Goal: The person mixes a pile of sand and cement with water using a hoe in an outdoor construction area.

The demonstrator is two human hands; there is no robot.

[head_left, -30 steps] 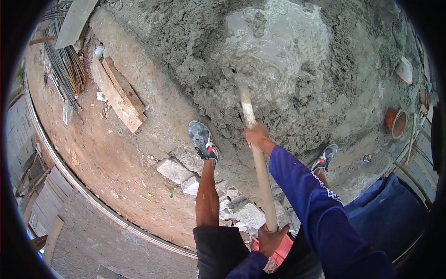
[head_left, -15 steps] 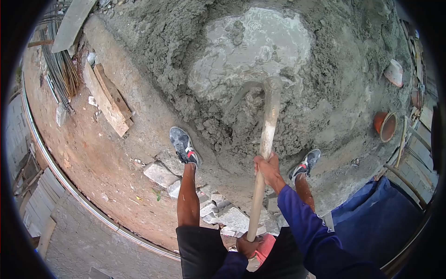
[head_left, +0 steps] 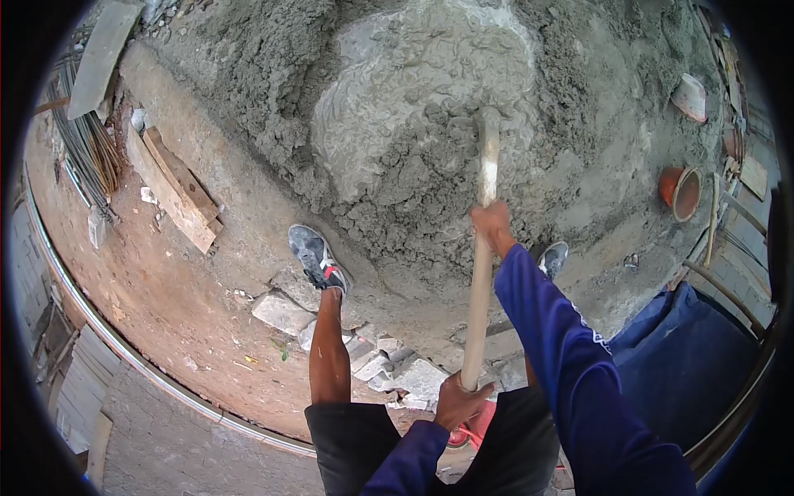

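A long wooden handle runs from between my legs up into wet grey mortar. My right hand is wrapped round its upper part, arm stretched forward. Round the lower end of the handle my left hand is closed, near my shorts. The tool's head is hidden in the mortar at the top end of the handle. Lumpy, thicker mix lies on the near side of the wet pool.
An orange bucket lies tipped at the right, below a whitish container. Wooden planks and rods are at the left. Broken stones lie by my feet; a blue tarp is at lower right.
Both hands and the handle have moved forward, away from my body. The tool's head, partly visible before, is now buried, and lumpy mix covers more of the pool's near side.
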